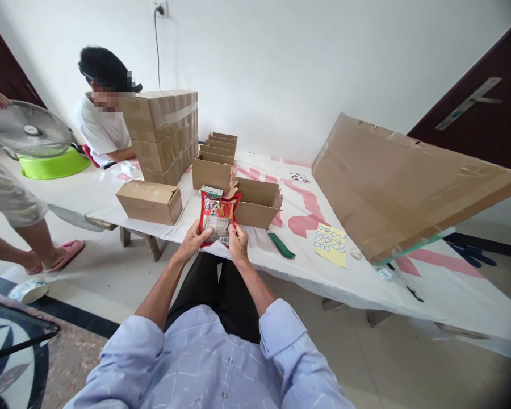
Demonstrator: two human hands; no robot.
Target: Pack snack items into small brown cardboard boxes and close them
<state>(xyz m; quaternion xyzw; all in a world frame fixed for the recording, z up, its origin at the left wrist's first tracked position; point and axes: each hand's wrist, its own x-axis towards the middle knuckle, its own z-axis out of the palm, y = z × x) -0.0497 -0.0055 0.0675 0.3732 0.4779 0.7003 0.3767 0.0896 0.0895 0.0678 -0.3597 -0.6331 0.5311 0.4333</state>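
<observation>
A red plastic food packet (218,218) with printed characters is held upright at the table's front edge. My left hand (195,238) grips its lower left side, and my right hand (237,243) pinches its lower right side. Just behind the packet stands an open cardboard box (258,203); its inside is mostly hidden. Partly covered by the packet, a small green and white item (212,191) shows at its top. To the left lies a closed cardboard box (150,202). A green-handled tool (281,245) rests right of my right hand.
Stacked taped cartons (164,133) rise at back left, beside a row of open boxes (215,162). A large cardboard sheet (413,176) leans on the right. A yellow paper (330,245) lies on the table. One person sits behind the cartons; another stands left by a fan (29,130).
</observation>
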